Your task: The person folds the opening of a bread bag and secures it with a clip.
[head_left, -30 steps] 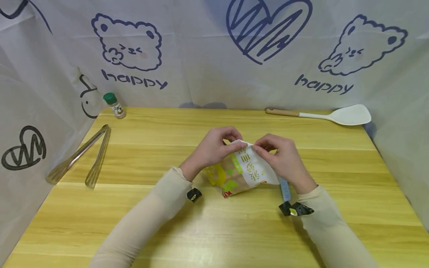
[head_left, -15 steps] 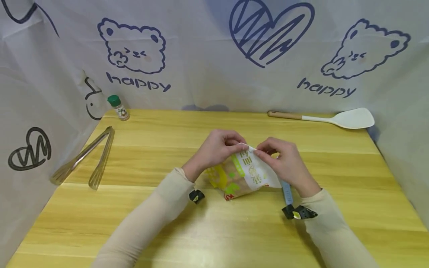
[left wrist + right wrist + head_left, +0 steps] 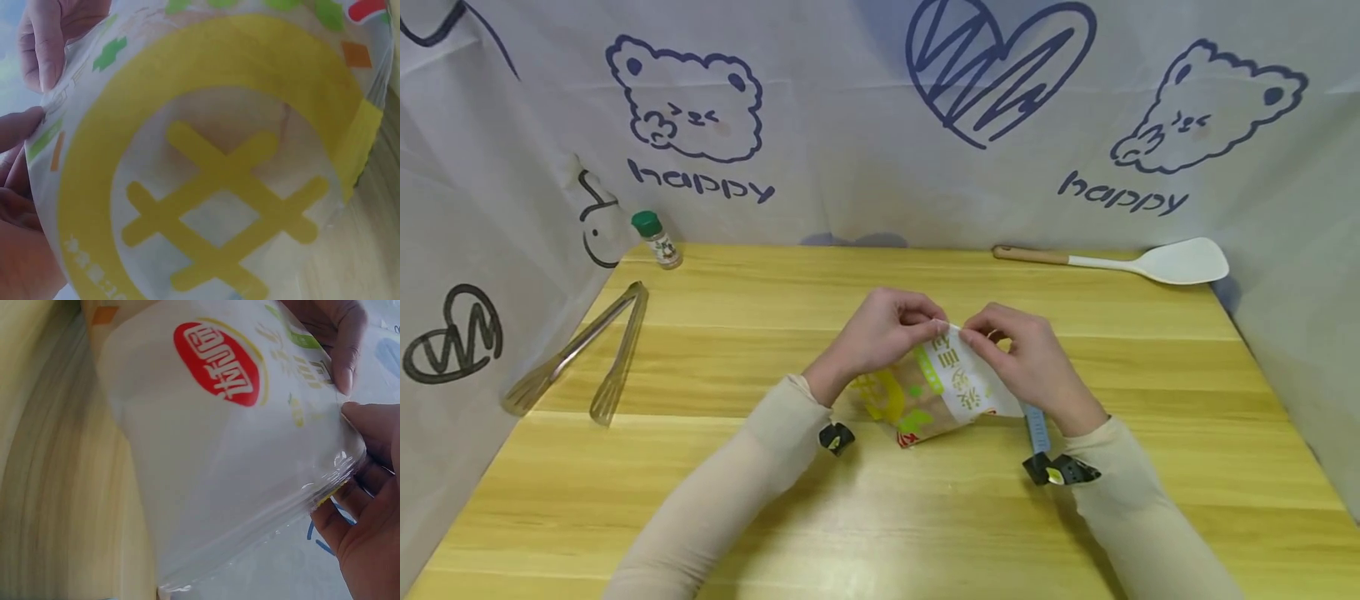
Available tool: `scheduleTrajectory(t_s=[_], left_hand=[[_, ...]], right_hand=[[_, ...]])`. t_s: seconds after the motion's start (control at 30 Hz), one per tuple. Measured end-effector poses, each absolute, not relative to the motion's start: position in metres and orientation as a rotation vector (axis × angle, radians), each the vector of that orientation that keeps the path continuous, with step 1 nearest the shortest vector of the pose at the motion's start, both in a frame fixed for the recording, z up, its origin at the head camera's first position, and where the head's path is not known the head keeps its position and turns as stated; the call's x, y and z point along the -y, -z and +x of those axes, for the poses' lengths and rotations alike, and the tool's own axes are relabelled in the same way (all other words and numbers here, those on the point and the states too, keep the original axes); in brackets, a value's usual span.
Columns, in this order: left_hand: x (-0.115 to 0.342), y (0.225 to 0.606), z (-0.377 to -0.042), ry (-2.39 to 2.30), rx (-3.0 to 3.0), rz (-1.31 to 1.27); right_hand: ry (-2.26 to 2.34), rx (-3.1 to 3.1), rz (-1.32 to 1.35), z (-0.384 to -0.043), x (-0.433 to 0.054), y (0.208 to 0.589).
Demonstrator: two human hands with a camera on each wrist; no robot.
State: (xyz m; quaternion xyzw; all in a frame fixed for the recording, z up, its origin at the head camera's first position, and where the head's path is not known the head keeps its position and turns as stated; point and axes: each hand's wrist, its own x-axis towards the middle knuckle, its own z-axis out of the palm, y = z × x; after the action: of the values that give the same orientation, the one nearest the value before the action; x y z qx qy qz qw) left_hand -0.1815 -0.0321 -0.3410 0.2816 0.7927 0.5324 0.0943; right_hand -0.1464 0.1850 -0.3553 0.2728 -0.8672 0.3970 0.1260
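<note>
Tabletop side edges well apart from packet

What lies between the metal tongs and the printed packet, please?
The head view shows bare wooden tabletop beside the tongs, then the person's sleeved left forearm and left hand, which pinches the packet.

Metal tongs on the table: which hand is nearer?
Left. The left hand pinches the packet, right of the tongs; the right hand pinches it too, farther right.

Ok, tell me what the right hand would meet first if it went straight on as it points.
Past the package the right hand pinches, probably the left hand; depth is unclear.
</note>
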Motion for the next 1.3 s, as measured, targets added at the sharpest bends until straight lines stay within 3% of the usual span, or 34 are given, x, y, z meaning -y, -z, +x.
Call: scheduleTrajectory(t_s=[1.3], left_hand=[[0.041,0.350,-0.192,-1.629,-2.271,0.881]], right_hand=[[-1.117,2.565,0.787,-0.143,-0.199,0.356]])
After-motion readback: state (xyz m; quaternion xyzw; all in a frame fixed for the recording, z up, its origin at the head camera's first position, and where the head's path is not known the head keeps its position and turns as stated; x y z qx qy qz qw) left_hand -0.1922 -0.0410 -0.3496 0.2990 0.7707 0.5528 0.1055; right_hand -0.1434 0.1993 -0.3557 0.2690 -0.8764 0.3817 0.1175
